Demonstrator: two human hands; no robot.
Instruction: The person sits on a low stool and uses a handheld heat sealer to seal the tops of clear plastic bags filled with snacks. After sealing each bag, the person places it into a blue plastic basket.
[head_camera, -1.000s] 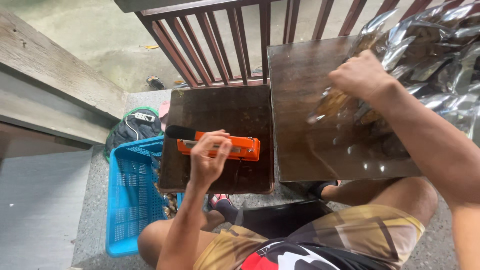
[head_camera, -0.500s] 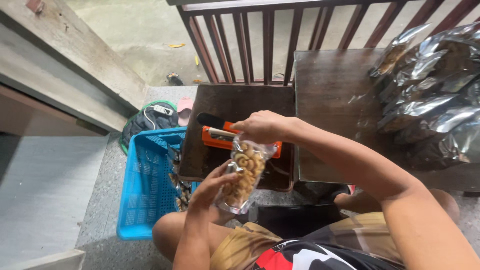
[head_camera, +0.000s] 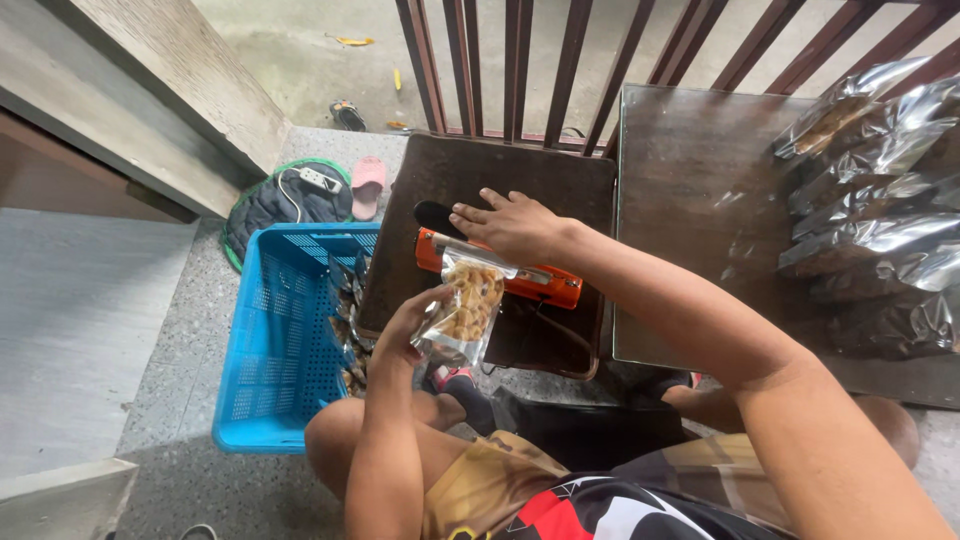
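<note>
My left hand holds a clear plastic bag of brown snacks by its lower end. The bag's open top lies in the jaw of an orange heat sealer that sits on a small dark wooden table. My right hand lies flat with fingers spread on top of the sealer's arm, above the bag's mouth. The black handle of the sealer sticks out to the left of my right hand.
A blue plastic crate stands on the floor at the left with several filled bags at its right side. A larger dark table at the right carries a pile of shiny bags. A wooden railing runs behind.
My right hand brought a snack bag from the right table to the sealer and now presses on the sealer arm. My left hand moved off the sealer and took the bag's lower end.
</note>
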